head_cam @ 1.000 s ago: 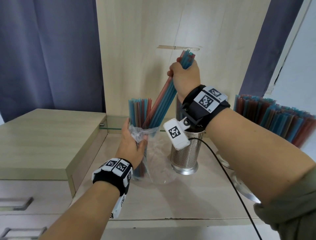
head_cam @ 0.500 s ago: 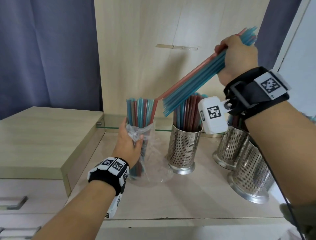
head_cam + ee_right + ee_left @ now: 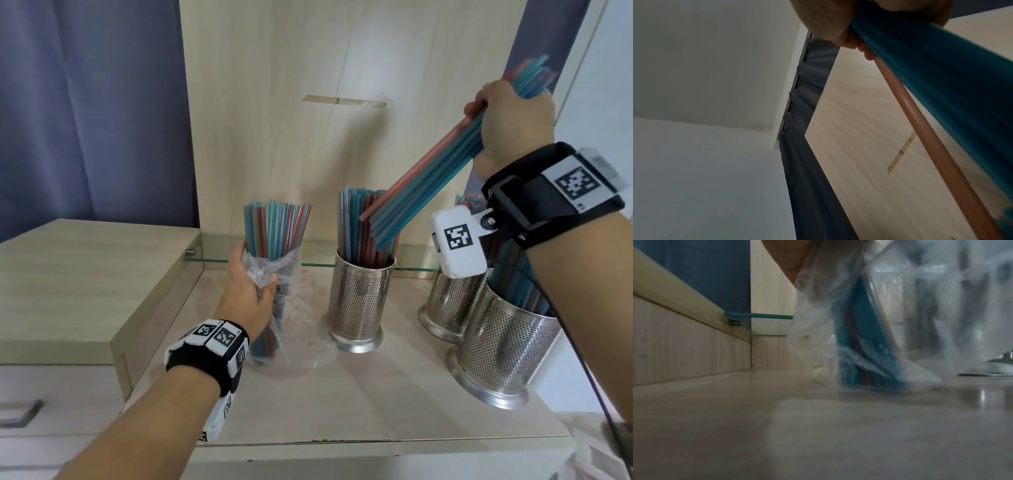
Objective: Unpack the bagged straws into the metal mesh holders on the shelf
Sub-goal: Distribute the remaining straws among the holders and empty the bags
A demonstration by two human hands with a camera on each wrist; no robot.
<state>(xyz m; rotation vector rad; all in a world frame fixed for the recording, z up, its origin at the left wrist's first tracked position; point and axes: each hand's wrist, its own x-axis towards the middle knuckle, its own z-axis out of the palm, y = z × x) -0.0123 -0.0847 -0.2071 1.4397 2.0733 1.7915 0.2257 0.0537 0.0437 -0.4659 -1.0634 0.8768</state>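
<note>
My left hand (image 3: 248, 294) grips the plastic bag (image 3: 287, 329) upright on the shelf (image 3: 342, 404) to steady its straws (image 3: 274, 228), while my right hand (image 3: 510, 120) clutches a tilted bundle (image 3: 428, 185) aimed at the middle holder (image 3: 359, 305), whose standing straws crowd the opening, with 2 more holders (image 3: 503, 346) at right.

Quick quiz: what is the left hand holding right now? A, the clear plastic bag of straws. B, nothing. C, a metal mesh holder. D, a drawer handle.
A: the left hand grips the clear plastic bag round the upright straws on the shelf.
</note>
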